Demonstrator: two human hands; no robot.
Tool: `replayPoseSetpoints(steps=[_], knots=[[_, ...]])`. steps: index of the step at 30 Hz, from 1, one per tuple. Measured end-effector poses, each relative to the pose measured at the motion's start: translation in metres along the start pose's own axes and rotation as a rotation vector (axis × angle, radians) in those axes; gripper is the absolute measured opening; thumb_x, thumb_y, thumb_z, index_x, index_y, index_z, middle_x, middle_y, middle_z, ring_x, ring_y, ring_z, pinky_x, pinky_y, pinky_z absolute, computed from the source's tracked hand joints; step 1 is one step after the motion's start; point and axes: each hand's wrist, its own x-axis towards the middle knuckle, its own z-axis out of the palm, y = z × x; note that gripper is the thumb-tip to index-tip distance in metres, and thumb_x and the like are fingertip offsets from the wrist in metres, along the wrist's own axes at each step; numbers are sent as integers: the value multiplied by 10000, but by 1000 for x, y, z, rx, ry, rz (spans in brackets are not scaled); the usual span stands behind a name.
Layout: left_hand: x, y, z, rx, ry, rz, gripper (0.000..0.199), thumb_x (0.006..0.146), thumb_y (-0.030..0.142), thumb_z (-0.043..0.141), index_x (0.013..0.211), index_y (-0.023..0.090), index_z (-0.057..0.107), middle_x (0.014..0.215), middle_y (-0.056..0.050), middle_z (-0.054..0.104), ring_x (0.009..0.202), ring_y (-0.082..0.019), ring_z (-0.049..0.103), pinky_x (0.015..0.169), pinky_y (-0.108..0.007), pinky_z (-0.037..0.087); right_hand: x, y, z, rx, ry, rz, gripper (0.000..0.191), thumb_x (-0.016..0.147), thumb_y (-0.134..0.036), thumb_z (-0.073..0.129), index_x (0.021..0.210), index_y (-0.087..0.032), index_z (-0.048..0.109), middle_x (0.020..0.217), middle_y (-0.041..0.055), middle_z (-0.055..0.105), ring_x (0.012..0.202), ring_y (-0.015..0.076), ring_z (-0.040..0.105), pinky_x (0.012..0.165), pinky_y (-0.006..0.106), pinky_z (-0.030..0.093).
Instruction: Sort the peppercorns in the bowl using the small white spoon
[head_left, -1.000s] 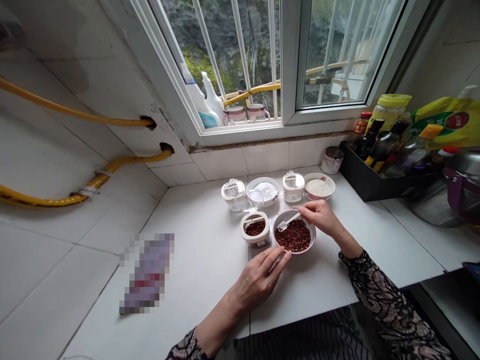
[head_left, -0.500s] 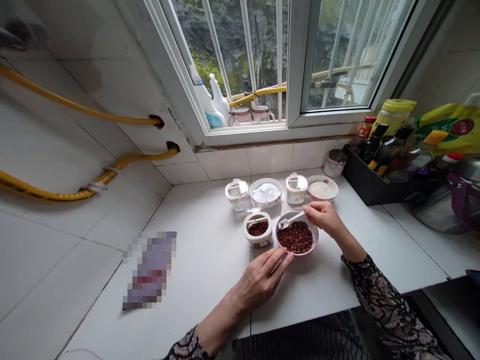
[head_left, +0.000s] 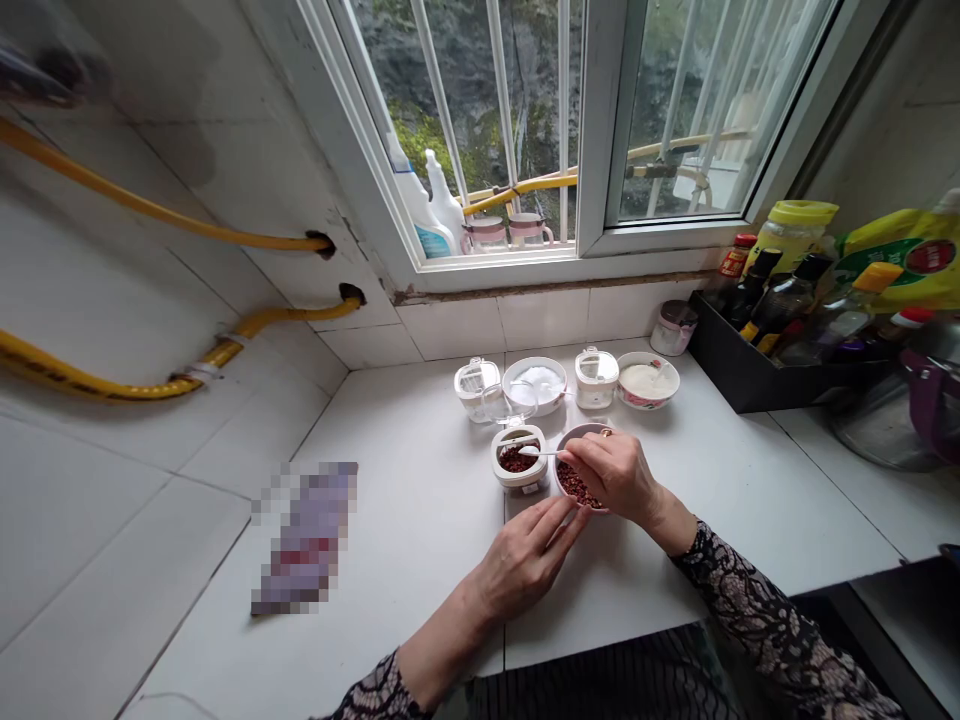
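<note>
My right hand (head_left: 624, 478) is closed around the handle of a small white spoon (head_left: 534, 452). The spoon's head is over the open mouth of a cream-rimmed seasoning jar (head_left: 519, 482), which has dark red peppercorns inside. Beside the jar stands a pink-edged bowl (head_left: 564, 440) of the same peppercorns (head_left: 576, 486), partly hidden under my right hand. My left hand (head_left: 525, 560) grips the near rim of that bowl with its fingertips; the thumb is out of sight.
Behind are a bowl of white grains (head_left: 556, 400), a patterned bowl of pale powder (head_left: 646, 398) and two lidded seasoning jars (head_left: 477, 388). A black box of bottles (head_left: 735, 375) stands at right, near a pot with a purple handle (head_left: 930, 400). Yellow hoses (head_left: 277, 322) run along the left wall.
My right hand has moved left and down across the bowl, carrying the spoon from above the bowl to the jar's mouth. My left hand has stayed at the bowl's rim.
</note>
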Motion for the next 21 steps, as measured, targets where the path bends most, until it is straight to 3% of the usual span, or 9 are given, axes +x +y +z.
replayPoseSetpoints(steps=[3,7,11,15,21], knots=[[0,0,1,-4,3,-3,451,933,2,459,1369,35,568,1179,-192,692,1151,-256,659,960,-385,606,0,2,-6,7,41,-10,325,1036,-294,457,792,-199,650,628,35,637,540,149,524,579,283,405],[-1,0,0,-25,-9,-13,460,944,16,448,1392,39,547,1191,-198,687,1170,-253,651,963,-381,606,3,10,-24,103,82,246,365,997,-338,488,671,-211,594,562,9,569,508,138,474,544,282,392],[0,-1,-1,-41,2,-18,444,951,24,442,1380,45,556,1185,-190,694,1162,-253,654,952,-373,611,2,24,-37,169,-48,380,422,949,-375,495,558,-221,453,505,-25,455,486,113,382,497,267,321],[-1,0,-1,-37,-12,-22,457,956,29,434,1400,52,540,1195,-189,696,1166,-254,659,953,-369,609,0,32,-36,114,-197,432,421,904,-353,512,527,-221,380,486,-41,405,485,105,335,503,275,263],[-3,1,-1,14,-34,1,488,969,41,417,1453,46,486,1252,-199,681,1165,-248,668,967,-373,603,-1,31,-32,117,-208,445,430,903,-355,496,522,-219,350,486,-40,400,491,105,322,505,275,249]])
